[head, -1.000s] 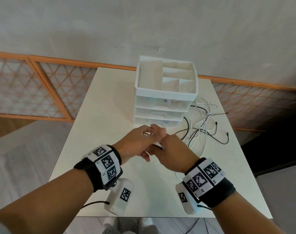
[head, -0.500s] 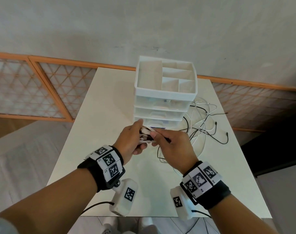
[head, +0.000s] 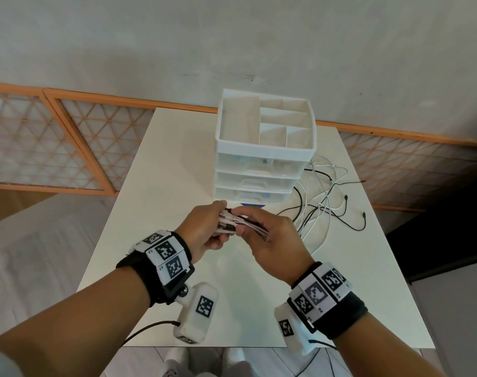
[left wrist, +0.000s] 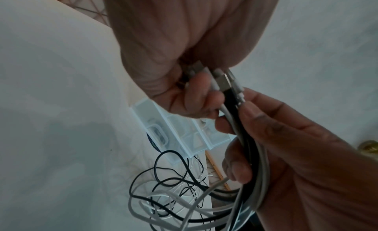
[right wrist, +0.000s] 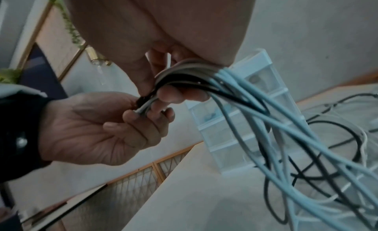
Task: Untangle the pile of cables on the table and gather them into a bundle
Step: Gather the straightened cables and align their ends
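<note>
Several white and black cables (head: 323, 205) sprawl on the white table (head: 163, 164) to the right of the drawer unit. Their plug ends (head: 229, 221) are gathered together above the table's middle. My left hand (head: 204, 229) grips those plug ends (left wrist: 223, 82). Just to the right, my right hand (head: 270, 238) curls round the same strands (right wrist: 196, 76), which hang down from it to the table. In the left wrist view the loose loops (left wrist: 174, 194) lie tangled below both hands.
A white three-drawer organizer (head: 264, 148) with an open divided top stands at the table's back centre. A dark round object (head: 252, 204) peeks from under its front. An orange-framed lattice screen (head: 68, 137) runs behind the table.
Both hands lifted off the table and drew slightly toward me, bringing the cable ends up into view. The right hand slid along the strands, now a little apart from the left.
</note>
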{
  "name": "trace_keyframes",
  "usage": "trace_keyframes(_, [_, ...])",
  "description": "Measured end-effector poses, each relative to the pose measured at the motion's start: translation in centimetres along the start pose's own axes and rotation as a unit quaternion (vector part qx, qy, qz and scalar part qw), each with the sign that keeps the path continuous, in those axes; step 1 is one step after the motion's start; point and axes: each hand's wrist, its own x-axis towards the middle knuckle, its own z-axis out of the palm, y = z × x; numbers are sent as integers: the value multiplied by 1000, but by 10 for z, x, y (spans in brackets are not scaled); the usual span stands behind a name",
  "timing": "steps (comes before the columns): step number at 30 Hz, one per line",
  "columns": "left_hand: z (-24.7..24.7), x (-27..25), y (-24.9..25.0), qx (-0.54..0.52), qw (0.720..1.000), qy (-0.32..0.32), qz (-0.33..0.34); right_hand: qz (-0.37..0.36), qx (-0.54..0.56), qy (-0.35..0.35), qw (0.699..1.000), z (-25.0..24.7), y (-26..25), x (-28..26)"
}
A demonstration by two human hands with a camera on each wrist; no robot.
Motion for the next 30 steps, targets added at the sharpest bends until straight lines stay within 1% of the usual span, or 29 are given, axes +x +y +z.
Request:
trace_keyframes(2, [1, -1, 1, -4, 1000, -18, -9, 44, 41, -4, 998, 0, -2, 1])
trace_keyframes(3, [2, -1, 2, 1, 1000, -21, -9, 52, 42, -5, 998, 1, -2, 2])
trace_keyframes(6, [7, 1, 1, 23, 1000, -16, 0, 52, 14, 3, 999, 5, -5, 5])
trace_keyframes(8, [7, 0, 1, 19, 1000, -18, 1, 47, -15, 7, 999, 5, -5, 8])
trace_keyframes(10, [6, -1, 1, -2, 999, -38, 0, 51, -42, -3, 998, 6, -5, 8])
trace_keyframes(12, [4, -3, 0, 8, 997, -69, 31, 65, -57, -10, 996, 7, -5, 7])
trace_keyframes(14, [4, -3, -2, 69, 990, -81, 94, 82, -56, -10, 995, 7, -4, 7])
trace_keyframes(17, [3, -1, -9, 142, 976, -56, 157, 118, -25, -6, 993, 6, -6, 8])
trace_keyframes(19, [2, 2, -14, 140, 973, -36, 178, 129, 3, -7, 992, 3, -9, 9])
trace_keyframes(21, [0, 3, -17, 111, 977, -12, 182, 134, 36, -21, 990, 2, -13, 9])
trace_keyframes(24, [-3, 6, -18, 111, 976, 31, 185, 148, 52, -22, 987, -1, -13, 10])
trace_keyframes(27, [-6, 7, -19, 99, 977, 34, 188, 145, 67, -5, 987, 0, -11, 9])
trace_keyframes(30, [-3, 7, -19, 87, 979, 19, 181, 142, 82, 26, 986, 0, -10, 7])
